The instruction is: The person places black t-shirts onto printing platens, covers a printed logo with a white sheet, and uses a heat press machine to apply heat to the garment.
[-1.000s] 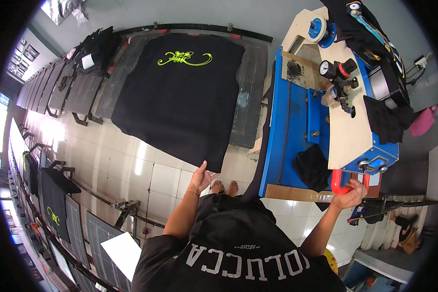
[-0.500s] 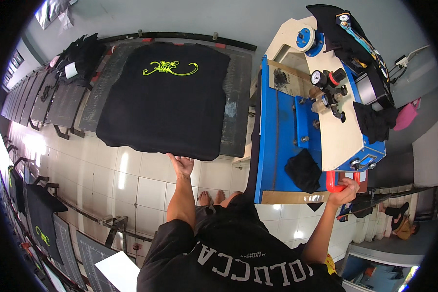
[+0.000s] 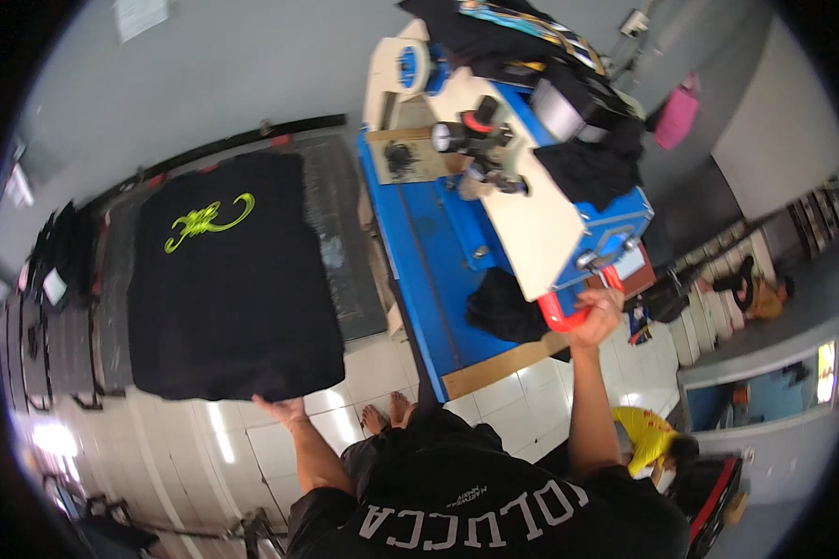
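Note:
A black garment piece (image 3: 233, 289) with a shiny yellow-green curled motif lies flat on a dark platen (image 3: 350, 233) at the left. My left hand (image 3: 281, 410) is at its near edge, palm up, thumb apart, some fingertips hidden by the cloth. My right hand (image 3: 601, 317) wraps round the red handle (image 3: 557, 315) on the front of a blue and cream press (image 3: 541, 210). A crumpled black cloth (image 3: 499, 303) lies on the press's blue bed (image 3: 429, 242), next to the raised cream arm and partly hidden by it.
A gauge and valves (image 3: 480, 140) sit on the press arm. Black cloth (image 3: 592, 163) and a boxy unit (image 3: 569, 98) are behind it. More platens (image 3: 65, 345) run along the left. A person in yellow (image 3: 643, 438) is at lower right; another person (image 3: 755, 289) sits farther right.
My view has turned to the right, so the garment and press appear farther left and tilted. Both hands keep their places at the garment's edge and on the red handle.

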{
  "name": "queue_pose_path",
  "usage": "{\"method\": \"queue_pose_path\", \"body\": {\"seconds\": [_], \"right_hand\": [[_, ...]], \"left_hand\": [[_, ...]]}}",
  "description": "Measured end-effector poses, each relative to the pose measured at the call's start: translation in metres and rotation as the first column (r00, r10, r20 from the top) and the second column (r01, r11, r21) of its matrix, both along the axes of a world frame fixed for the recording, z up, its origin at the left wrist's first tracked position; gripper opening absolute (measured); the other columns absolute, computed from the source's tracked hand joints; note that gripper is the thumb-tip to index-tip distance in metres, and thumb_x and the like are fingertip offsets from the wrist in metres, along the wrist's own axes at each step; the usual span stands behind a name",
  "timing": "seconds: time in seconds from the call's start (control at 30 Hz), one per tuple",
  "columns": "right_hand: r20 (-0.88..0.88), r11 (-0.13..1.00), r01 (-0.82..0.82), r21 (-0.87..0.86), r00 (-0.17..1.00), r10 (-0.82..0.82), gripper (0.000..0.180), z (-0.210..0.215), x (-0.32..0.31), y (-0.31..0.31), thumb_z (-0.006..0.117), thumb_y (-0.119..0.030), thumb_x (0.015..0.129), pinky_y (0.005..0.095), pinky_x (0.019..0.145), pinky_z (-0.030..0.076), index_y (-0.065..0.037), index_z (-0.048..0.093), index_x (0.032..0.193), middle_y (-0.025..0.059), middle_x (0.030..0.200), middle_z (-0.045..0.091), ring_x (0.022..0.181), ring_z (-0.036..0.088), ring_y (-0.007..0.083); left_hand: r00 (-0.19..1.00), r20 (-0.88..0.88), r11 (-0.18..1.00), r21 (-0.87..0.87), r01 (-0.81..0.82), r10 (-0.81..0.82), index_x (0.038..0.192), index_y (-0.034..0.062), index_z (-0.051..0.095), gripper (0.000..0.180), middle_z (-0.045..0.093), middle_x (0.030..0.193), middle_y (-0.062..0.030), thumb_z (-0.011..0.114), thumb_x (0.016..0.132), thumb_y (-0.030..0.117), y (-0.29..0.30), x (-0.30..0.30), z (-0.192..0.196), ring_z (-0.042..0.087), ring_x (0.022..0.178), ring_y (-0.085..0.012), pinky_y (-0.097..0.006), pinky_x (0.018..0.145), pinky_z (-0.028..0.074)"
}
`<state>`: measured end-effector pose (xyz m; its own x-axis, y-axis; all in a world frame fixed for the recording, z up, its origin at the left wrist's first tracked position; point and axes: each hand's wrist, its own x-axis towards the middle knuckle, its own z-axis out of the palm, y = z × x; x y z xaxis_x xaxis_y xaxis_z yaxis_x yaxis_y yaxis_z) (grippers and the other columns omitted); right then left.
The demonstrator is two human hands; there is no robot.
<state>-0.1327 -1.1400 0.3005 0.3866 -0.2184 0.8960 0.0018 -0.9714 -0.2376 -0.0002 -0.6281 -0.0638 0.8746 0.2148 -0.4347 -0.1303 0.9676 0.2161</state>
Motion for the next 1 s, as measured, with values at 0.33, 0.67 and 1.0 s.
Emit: {"method": "queue_pose_path", "body": {"seconds": [0.33, 0.67, 1.0], "right_hand": [[-0.004, 0.999, -0.018, 0.027, 1.0, 0.019, 0.039, 0.012, -0.004, 0.005, 0.038, -0.019, 0.092, 0.0394, 0.071, 0.041, -0.003, 0.06, 0.064, 0.0055, 0.05, 0.055, 0.053, 0.05, 0.0261], [-0.003, 1.0, 0.003, 0.024, 1.0, -0.002, 0.037, 0.019, -0.004, 0.011, 0.038, -0.015, 0.088, 0.0396, 0.068, 0.04, -0.004, 0.059, 0.06, 0.0062, 0.052, 0.056, 0.051, 0.051, 0.0269], [0.066, 0.999, -0.034, 0.02, 0.997, 0.032, 0.036, 0.015, -0.001, 0.004, 0.039, -0.018, 0.088, 0.0391, 0.067, 0.04, -0.006, 0.058, 0.06, 0.0043, 0.049, 0.053, 0.049, 0.049, 0.0249]], "left_hand": [[0.979, -0.041, 0.974, -0.1, -0.202, 0.199, 0.144, 0.0086, 0.044, 0.072, 0.047, 0.147, -0.013, 0.046, 0.095, 0.061, -0.017, 0.012, 0.021, 0.044, 0.133, -0.0364, -0.056, 0.114, 0.033], [0.998, -0.035, 0.998, -0.013, -0.06, 0.06, 0.144, 0.0072, 0.044, 0.072, 0.046, 0.148, -0.0133, 0.044, 0.095, 0.06, -0.024, 0.004, 0.031, 0.044, 0.135, -0.0374, -0.056, 0.114, 0.033], [0.638, -0.003, 0.638, -0.003, 0.77, -0.77, 0.145, 0.0053, 0.042, 0.069, 0.045, 0.148, -0.0176, 0.036, 0.099, 0.057, -0.019, -0.039, 0.035, 0.042, 0.136, -0.0396, -0.06, 0.112, 0.032]]}}
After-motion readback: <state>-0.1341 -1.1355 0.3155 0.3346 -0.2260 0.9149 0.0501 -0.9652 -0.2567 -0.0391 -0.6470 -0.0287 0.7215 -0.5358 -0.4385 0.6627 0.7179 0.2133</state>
